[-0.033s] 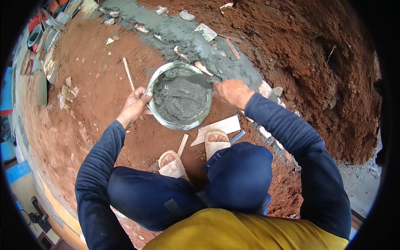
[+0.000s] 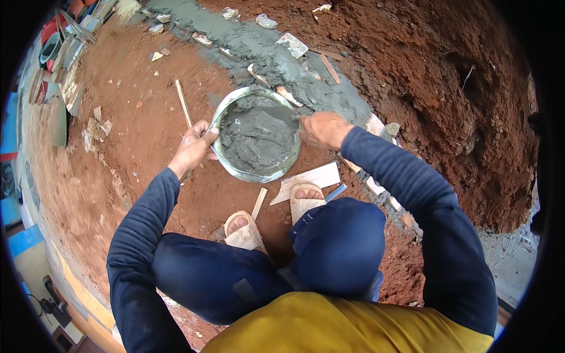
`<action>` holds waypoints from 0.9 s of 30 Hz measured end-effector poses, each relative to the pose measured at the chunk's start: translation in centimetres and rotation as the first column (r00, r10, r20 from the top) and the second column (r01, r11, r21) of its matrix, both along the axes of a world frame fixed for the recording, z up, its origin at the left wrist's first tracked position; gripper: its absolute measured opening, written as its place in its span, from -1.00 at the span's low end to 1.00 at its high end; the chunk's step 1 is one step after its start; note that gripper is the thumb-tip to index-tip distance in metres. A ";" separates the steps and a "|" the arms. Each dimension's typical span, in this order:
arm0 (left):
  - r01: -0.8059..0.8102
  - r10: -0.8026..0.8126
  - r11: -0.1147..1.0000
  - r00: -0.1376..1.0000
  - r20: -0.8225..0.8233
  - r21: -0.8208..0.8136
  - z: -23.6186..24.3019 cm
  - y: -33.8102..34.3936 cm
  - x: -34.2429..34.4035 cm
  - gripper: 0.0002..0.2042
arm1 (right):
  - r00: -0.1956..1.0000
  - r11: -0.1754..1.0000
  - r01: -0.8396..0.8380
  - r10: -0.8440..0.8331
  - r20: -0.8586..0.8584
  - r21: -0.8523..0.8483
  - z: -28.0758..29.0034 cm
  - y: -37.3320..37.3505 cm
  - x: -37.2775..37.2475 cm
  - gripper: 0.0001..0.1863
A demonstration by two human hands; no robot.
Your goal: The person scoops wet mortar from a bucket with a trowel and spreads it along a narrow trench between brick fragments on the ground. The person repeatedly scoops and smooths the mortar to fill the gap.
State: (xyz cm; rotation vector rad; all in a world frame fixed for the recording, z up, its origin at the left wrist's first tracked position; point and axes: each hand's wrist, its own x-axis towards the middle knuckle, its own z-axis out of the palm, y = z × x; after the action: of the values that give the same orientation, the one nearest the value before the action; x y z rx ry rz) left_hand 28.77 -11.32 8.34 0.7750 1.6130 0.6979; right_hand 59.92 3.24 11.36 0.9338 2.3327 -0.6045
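A round, pale-rimmed bucket of wet grey mortar stands on the red soil in front of my feet. My left hand grips its left rim, the thumb on top and the fingers below. At the opposite rim my right hand is closed round the handle of a trowel. The trowel blade reaches over the rim into the mortar at the upper right, and part of it blends with the grey mix. Most of the handle is hidden inside my fist.
Beyond the bucket runs a strip of wet mortar edged with broken stones. A red earth bank rises on the right. A pale board lies by my sandals. A thin wooden stick lies left of the bucket.
My right hand has shifted slightly left and down, closer to the bucket's rim, with the trowel. My left hand keeps its hold, moved very slightly right.
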 end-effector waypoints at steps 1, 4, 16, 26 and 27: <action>-0.005 0.005 1.000 1.000 0.000 0.028 0.1 0.1 0.1 -0.81 | 0.999 0.997 -0.034 0.032 -0.034 -0.072 -0.6 -0.1 -0.9 -0.46; -0.029 0.028 0.999 1.000 0.011 0.036 -0.1 -0.1 0.2 -0.83 | 0.963 0.920 0.230 -0.263 -0.065 -0.318 -1.8 -1.9 -1.2 -0.41; 0.046 -0.042 0.996 0.998 -0.054 0.075 0.5 -0.3 1.5 -0.85 | 0.901 0.897 0.245 -0.351 -0.256 -0.367 -4.1 -7.5 1.9 -0.39; 0.007 -0.007 0.995 1.000 0.007 0.098 -0.2 -1.8 -0.3 -0.75 | 0.628 0.399 0.386 -0.774 -0.080 -0.832 -4.1 -10.6 3.5 -0.53; 0.009 -0.010 0.995 1.000 0.005 0.099 -0.2 -1.9 -0.6 -0.75 | 0.588 0.350 0.390 -0.807 -0.063 -0.852 -4.0 -11.1 4.4 -0.53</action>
State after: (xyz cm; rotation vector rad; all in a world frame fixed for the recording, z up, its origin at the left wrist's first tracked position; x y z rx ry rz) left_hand 28.20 -13.19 8.15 0.8517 1.5778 0.7775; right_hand 64.32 -7.84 7.32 1.3040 1.5715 -2.2175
